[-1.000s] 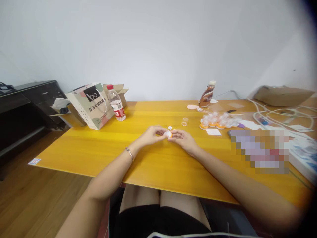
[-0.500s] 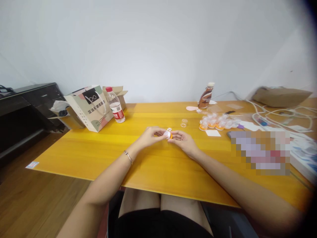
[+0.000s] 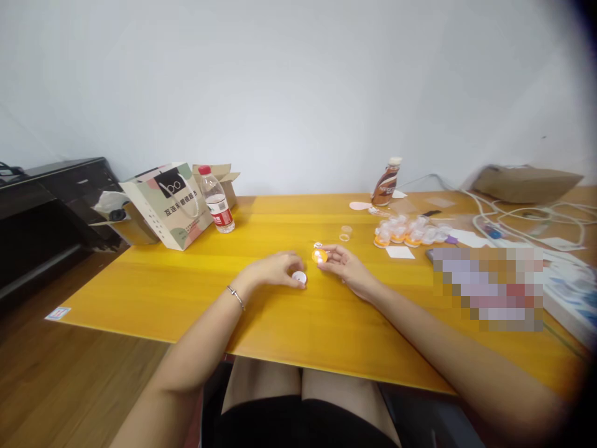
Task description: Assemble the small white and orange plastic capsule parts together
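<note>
Near the middle of the yellow table point(image 3: 186, 286), my left hand point(image 3: 278, 270) has its thumb and fingers around a small white disc point(image 3: 299, 277), low over the tabletop. To the right, my right hand point(image 3: 342, 264) pinches a small round orange piece point(image 3: 319, 256) with a white patterned tab point(image 3: 318, 245) at its top. The two hands are apart. Behind my right hand stands a small clear ring-shaped cup point(image 3: 346, 233).
Several clear and orange pieces point(image 3: 410, 230) lie at the right, by a white card point(image 3: 400, 252). A brown bottle point(image 3: 387, 182), white cables point(image 3: 480, 211) and a blurred-out patch are there too. A paper bag point(image 3: 172, 208) and water bottle point(image 3: 217, 202) stand left.
My hands have separated. The white disc has come away to the left and down in my left hand, and the orange piece stays in my right hand, its face now showing.
</note>
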Available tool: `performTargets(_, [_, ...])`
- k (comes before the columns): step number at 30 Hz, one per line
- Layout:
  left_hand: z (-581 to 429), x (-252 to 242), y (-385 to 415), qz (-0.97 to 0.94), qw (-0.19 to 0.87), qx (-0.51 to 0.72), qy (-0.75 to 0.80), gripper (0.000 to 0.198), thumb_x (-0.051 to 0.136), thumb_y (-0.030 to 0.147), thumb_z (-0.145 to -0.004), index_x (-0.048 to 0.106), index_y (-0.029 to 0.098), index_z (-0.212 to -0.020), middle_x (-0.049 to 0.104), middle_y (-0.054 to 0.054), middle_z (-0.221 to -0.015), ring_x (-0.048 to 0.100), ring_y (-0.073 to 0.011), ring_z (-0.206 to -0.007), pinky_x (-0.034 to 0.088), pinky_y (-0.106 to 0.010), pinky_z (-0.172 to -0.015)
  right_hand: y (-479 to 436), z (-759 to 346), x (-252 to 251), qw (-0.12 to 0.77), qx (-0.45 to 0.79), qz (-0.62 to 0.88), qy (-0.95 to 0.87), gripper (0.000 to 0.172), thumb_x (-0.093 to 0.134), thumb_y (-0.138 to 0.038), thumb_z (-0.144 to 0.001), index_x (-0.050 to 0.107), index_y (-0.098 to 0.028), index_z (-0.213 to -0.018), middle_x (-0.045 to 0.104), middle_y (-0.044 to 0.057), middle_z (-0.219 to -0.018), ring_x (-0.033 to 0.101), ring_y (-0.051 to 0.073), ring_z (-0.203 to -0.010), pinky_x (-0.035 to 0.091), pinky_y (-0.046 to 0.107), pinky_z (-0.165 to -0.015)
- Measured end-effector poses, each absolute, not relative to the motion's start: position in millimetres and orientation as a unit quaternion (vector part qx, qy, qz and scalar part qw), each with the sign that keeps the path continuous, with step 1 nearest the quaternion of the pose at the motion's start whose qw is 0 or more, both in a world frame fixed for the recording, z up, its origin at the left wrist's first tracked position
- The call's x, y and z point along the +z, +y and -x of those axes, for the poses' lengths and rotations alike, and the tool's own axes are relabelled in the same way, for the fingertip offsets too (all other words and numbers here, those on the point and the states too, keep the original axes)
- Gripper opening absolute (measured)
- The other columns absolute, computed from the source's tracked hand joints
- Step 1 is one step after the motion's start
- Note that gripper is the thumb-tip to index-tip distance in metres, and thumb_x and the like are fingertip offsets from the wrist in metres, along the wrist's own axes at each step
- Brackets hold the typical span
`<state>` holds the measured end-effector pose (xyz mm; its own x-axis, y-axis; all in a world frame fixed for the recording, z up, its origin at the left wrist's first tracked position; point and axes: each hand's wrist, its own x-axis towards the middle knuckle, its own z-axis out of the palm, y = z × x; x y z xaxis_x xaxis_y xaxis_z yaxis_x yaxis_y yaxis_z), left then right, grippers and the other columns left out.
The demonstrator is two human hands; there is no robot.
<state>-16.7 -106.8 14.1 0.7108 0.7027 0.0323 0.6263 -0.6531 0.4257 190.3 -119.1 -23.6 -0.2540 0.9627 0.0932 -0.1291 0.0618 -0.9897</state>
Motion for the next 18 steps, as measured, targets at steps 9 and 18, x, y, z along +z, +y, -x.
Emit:
performTargets(9, [-7.2,8.3,-111.1,-0.898,0.113,0.298,0.304,0.021,0.051,0.03,-0.08,0.056,0.015,-0.094,0.056,-0.005,-0.087,0.055,-0.0113,-0.079,0.043,-0.023,-0.074,-122.5,-189.3,-20.2,0.436,0.594,0.337,-0.586,0.03,0.065,-0.018,-0.063,0.056,-0.023,-0.09,0.061,-0.001,-0.091,0.055,0.012,-0.083,0.038,0.03,-0.083])
performTargets(18, [-3.4,3.5,-106.4,-0.93,0.003,0.217,0.298,0.018,0.042,0.026,-0.086,0.056,0.015,-0.09,0.06,-0.004,-0.084,0.056,-0.0117,-0.074,0.044,-0.022,-0.066,-123.9,-189.5,-16.5,0.398,0.591,0.354,-0.606,0.03,0.063,-0.014,-0.062,0.059,-0.019,-0.091,0.061,0.0,-0.083,0.053,0.011,-0.074,0.039,0.027,-0.075])
